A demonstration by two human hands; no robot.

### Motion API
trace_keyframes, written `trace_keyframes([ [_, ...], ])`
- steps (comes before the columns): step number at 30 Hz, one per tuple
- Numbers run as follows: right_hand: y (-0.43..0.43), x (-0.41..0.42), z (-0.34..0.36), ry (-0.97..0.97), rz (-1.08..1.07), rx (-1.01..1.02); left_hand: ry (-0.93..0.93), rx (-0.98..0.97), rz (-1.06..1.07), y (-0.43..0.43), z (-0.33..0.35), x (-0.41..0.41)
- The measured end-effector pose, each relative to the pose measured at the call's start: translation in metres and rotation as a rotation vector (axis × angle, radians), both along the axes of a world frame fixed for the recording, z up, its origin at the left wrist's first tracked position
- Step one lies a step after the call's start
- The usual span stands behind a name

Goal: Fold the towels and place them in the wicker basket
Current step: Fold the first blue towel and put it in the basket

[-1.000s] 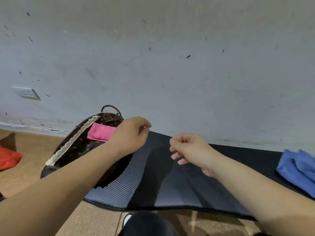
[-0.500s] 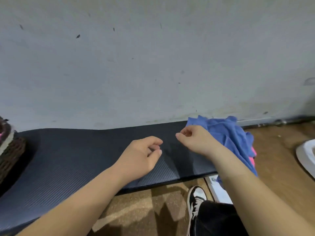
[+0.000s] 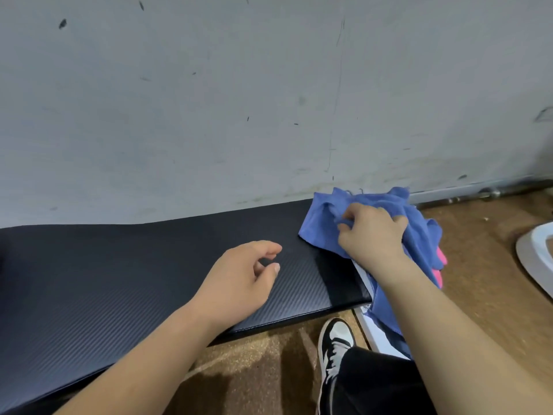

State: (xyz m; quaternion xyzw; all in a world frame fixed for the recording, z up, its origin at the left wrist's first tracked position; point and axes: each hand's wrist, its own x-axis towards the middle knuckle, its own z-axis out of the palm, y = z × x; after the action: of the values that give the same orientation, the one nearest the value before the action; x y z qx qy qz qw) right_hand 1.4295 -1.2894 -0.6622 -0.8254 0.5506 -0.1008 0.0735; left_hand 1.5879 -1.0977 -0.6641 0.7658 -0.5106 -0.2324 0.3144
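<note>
right hand (image 3: 372,238) fingers clamped on crumpled blue towel (image 3: 323,223) at right end of black mat (image 3: 119,271), towel hanging off mat edge, pink cloth (image 3: 440,260) under it, left hand (image 3: 239,283) over mat, fingers loosely curled, apart, holding nothing, shoe (image 3: 336,339) on floor

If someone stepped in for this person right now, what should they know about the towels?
Right hand grips the crumpled blue towel at the black mat's right end.
Left hand hovers open above the mat, holding nothing.
A pink towel peeks out beneath the blue one.
The basket is out of view; finished work cannot be told.
Left: fold the blue towel, then the pink, basket both.
</note>
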Motion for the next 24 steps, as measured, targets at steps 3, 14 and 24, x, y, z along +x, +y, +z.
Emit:
trace_keyframes([
  [3, 0.017, 0.01, 0.02, -0.191, 0.182, -0.049, -0.01, -0.036, 0.009, 0.005, 0.004, 0.002],
  [14, 0.096, 0.032, 0.079, -0.77, 0.719, 0.798, 0.109, -0.284, -0.061, 0.008, 0.006, 0.029],
  [24, 0.079, 0.048, 0.066, -0.668, 0.54, 0.56, 0.111, -0.215, 0.27, 0.035, 0.029, 0.076],
])
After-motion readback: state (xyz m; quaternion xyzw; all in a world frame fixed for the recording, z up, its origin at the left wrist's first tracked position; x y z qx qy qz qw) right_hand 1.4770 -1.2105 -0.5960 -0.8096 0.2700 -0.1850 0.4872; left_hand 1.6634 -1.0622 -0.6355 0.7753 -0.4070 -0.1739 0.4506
